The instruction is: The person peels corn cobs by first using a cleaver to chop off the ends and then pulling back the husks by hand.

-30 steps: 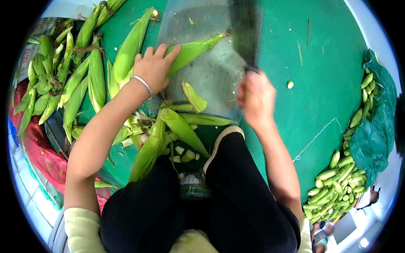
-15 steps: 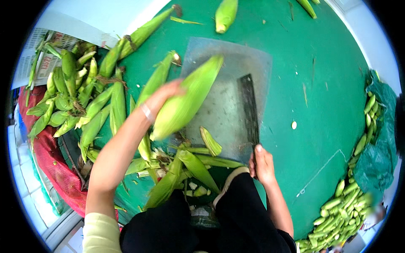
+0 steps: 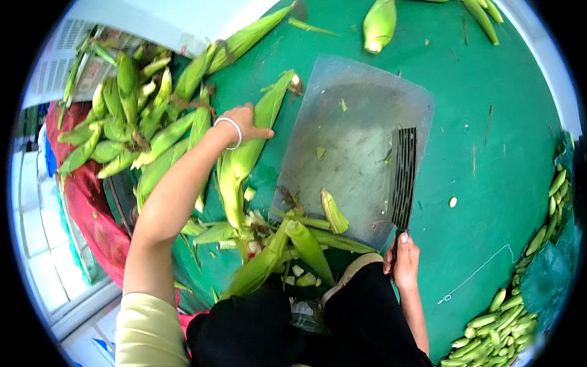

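Note:
My left hand [image 3: 243,124], a white band at its wrist, is closed over a green ear of corn [image 3: 275,101] in its husk. Its thumb lies across the husk; the other fingers are partly hidden. The ear's stub has brown tufts and points away from me. My right hand [image 3: 403,262] grips the black handle of a knife [image 3: 404,177]. The broad dark blade, marked with lengthwise streaks, points away over the right side of a clear grey mat [image 3: 361,140]. A cut piece of husk [image 3: 334,211] lies on the mat's near part.
Unhusked corn [image 3: 128,92] is heaped at the left by a red mesh sack [image 3: 92,208]. Loose husks [image 3: 260,260] lie before my knees. One ear [image 3: 379,24] sits at the far side of the green surface [image 3: 471,183]. Several small green cobs [image 3: 498,330] are piled at right near a teal bag [image 3: 550,263].
The ear my left hand held over the mat is no longer there. That hand is now on another ear left of the mat. The view has shifted left; my right hand keeps the knife.

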A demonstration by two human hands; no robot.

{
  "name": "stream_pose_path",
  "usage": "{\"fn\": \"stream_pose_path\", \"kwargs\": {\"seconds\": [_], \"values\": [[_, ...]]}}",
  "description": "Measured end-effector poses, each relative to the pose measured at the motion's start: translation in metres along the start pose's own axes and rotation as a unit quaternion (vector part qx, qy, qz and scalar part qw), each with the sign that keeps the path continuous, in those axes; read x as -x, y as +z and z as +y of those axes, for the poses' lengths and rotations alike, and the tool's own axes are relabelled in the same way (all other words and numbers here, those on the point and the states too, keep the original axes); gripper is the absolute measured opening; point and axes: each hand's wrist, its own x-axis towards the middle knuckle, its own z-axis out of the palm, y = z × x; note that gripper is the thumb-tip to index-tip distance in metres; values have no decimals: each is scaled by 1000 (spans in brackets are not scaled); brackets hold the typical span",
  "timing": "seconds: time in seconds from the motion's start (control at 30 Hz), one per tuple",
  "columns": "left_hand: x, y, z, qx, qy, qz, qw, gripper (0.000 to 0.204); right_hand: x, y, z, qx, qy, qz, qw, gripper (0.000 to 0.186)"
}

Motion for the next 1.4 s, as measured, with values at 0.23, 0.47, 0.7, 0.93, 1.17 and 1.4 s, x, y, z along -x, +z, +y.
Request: {"fn": "stream_pose_path", "kwargs": {"seconds": [0.23,0.47,0.7,0.93,1.17,1.4], "values": [[75,-18,-30,394,54,182,899,54,21,17,-20,67,-24,-67,995,47],[166,-24,-52,787,67,256,557,46,53,30,-35,105,-82,-67,989,44],[140,45,43,858,-22,196,473,41,24,56,-41,199,-212,-37,956,37],[136,76,60,931,-82,92,344,48,-36,55,-7,227,-107,-3,968,52],[142,80,44,904,-109,135,390,40,23,59,-137,68,-227,11,971,46],[144,83,57,906,-94,151,385,36,-58,62,-24,318,-172,8,932,58]]}}
